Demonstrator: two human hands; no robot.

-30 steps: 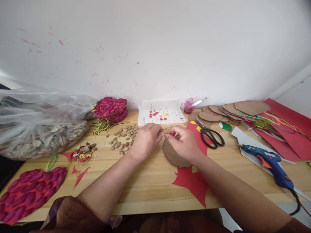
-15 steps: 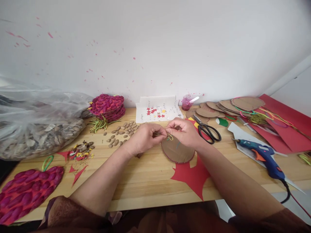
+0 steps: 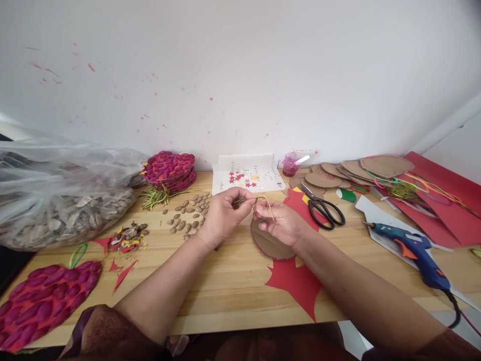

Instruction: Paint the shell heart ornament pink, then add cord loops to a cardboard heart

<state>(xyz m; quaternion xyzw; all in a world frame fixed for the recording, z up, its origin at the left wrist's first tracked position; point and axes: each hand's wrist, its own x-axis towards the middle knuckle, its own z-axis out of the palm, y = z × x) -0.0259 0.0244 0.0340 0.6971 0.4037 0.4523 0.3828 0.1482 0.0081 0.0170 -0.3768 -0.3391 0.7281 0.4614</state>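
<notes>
Between my two hands is a thin yellow-green cord (image 3: 269, 206), looped near the fingertips. My left hand (image 3: 227, 210) pinches a bundle of its strands between thumb and fingers. At the other end, my right hand (image 3: 280, 220) has its fingers closed around the cord's loop. Below the right hand lies a round cardboard disc (image 3: 272, 244), partly covered by it. A red paper cut-out (image 3: 295, 286) with pointed edges sticks out from under the disc. Black-handled scissors (image 3: 325, 210) rest just right of my right hand.
Loose brown shells (image 3: 184, 215) lie left of my hands. A blue glue gun (image 3: 413, 245) sits at right, near stacked cardboard discs (image 3: 387, 165) and red paper (image 3: 447, 210). A plastic bag (image 3: 67, 200) and a magenta-covered piece (image 3: 48, 296) are at left.
My right hand has turned and its fingers have curled under the cord, whose yellow loop now stands up higher. The view has shifted slightly.
</notes>
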